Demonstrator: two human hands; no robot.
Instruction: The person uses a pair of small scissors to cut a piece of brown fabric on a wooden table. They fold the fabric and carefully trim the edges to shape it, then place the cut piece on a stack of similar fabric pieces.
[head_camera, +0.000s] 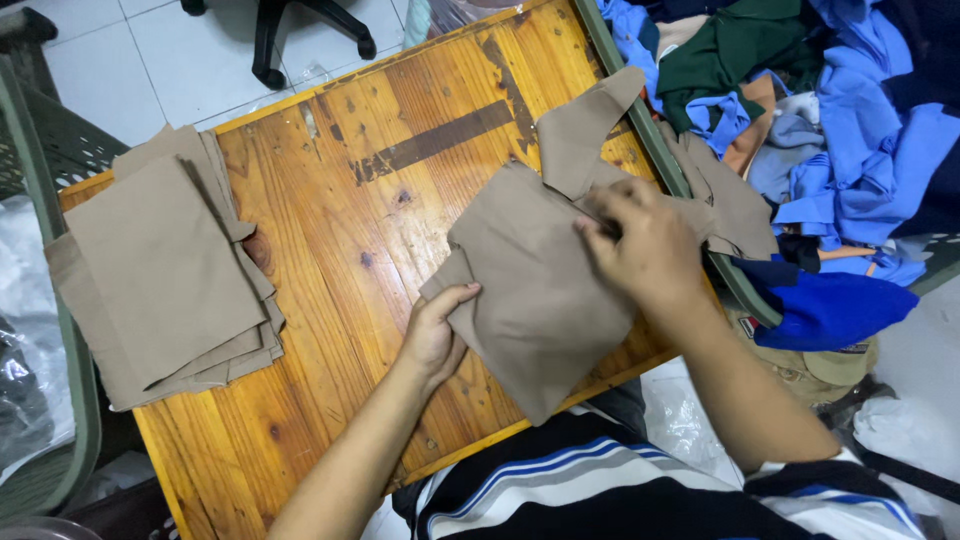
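Note:
A tan cloth piece (530, 290) lies on the wooden table (340, 250), its lower corner hanging over the near edge. My left hand (435, 335) grips its left edge, thumb on top. My right hand (645, 245) pinches the cloth's upper right part, where another tan strip (585, 125) runs up and away toward the table's far edge. More tan cloth (730, 205) drapes over the table's right side.
A stack of folded tan cloth pieces (165, 270) sits at the table's left end. A heap of blue, green and dark garments (820, 120) fills the right. An office chair base (290, 30) stands on the tiled floor behind. Plastic bags lie at the left and lower right.

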